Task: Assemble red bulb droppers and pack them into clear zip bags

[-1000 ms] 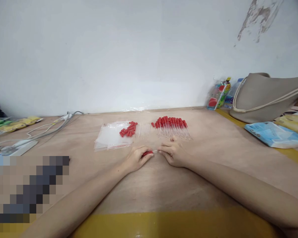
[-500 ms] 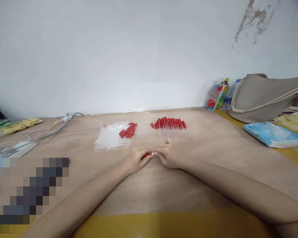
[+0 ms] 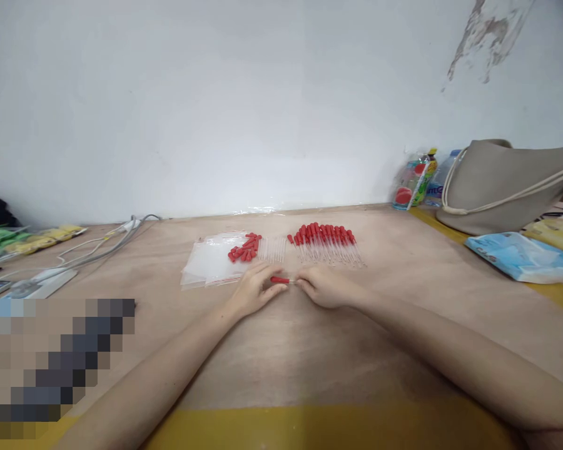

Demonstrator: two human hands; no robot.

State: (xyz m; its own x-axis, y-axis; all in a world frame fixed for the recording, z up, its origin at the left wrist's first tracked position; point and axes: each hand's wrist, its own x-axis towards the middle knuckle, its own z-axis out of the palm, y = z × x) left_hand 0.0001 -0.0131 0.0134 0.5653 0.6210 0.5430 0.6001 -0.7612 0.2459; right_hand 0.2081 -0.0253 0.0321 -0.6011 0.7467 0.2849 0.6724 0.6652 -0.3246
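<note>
In front of me a dropper with a red rubber bulb (image 3: 280,280) lies level between my two hands. My right hand (image 3: 327,286) pinches its thin clear tube, most of which the fingers hide. My left hand (image 3: 254,289) has thumb and fingers spread around the bulb, seemingly without gripping it. Beyond the hands are a small pile of loose red bulbs (image 3: 244,249) and a row of bare clear tubes (image 3: 272,249). To their right lies a fan of droppers with red bulbs fitted (image 3: 327,240).
Clear plastic bags (image 3: 206,262) lie left of the loose bulbs. Cables (image 3: 117,237) and a power strip (image 3: 51,281) are at the left. Bottles (image 3: 413,184), a grey bag (image 3: 497,181) and a blue-white packet (image 3: 520,256) stand or lie at the right. A wall rises behind.
My left fingers have opened from around the red bulb, which shows more now. My right hand has curled its fingers in, still at the tube. Both hands moved slightly away from me.
</note>
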